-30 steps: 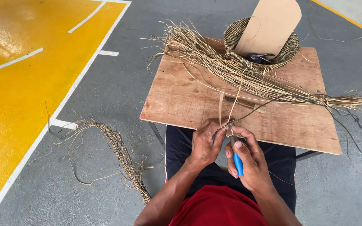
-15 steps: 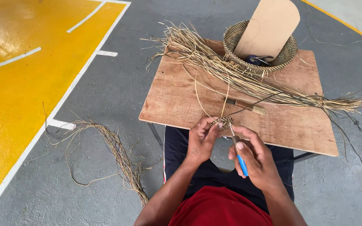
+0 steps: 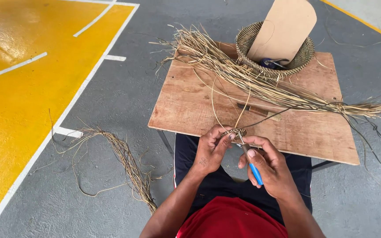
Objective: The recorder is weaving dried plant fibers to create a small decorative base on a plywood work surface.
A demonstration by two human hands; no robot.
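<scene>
My left hand point(image 3: 210, 150) pinches a small woven coil of straw point(image 3: 233, 132) at the near edge of a wooden board point(image 3: 190, 105). My right hand point(image 3: 267, 165) grips a blue-handled tool point(image 3: 255, 171) whose metal tip touches the coil. Thin straw strands rise from the coil toward a long bundle of dry fibres point(image 3: 261, 83) lying across the board.
A woven basket point(image 3: 248, 44) holding a tan cardboard sheet point(image 3: 285, 28) stands at the board's far edge. A small comb-like tool point(image 3: 254, 110) lies on the board. A loose pile of fibres point(image 3: 124, 158) trails on the grey floor to the left, beside a yellow painted area point(image 3: 18, 92).
Both hands stay at the coil; the loose strand from it has been drawn up into a wider loop over the board. The view has shifted slightly.
</scene>
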